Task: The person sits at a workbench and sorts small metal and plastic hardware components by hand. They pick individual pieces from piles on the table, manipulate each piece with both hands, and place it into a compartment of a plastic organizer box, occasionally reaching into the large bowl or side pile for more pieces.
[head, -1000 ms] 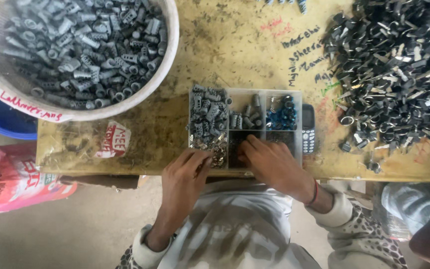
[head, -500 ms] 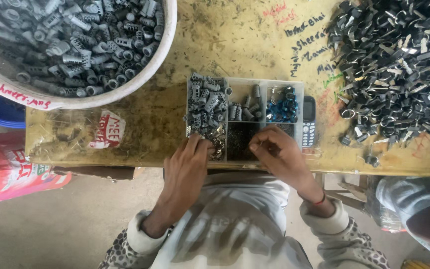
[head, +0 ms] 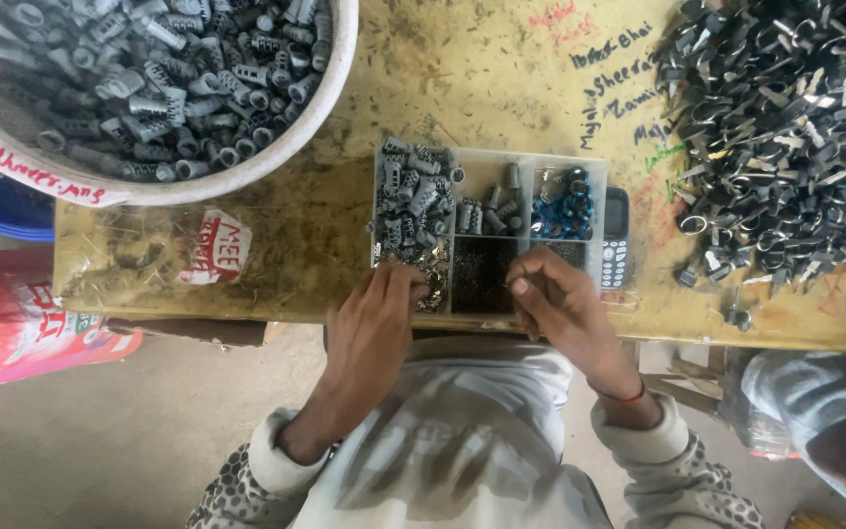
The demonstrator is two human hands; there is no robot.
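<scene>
A clear compartment tray sits at the near edge of a worn yellow table, directly in front of the person. Its left section holds grey plugs, the upper middle a few more grey pieces, the upper right blue parts, and the lower middle a mass of tiny dark bits. The left hand rests at the tray's lower left corner, fingers curled down over small shiny pieces there; whether it grips any cannot be told. The right hand is at the tray's lower right, fingers bent inward with thumb and forefinger pinched close, anything between them too small to see. A dark keypad phone lies just beside the tray's right side. A white tub of grey plugs stands at upper left, and a heap of dark metal clips spreads at right.
</scene>
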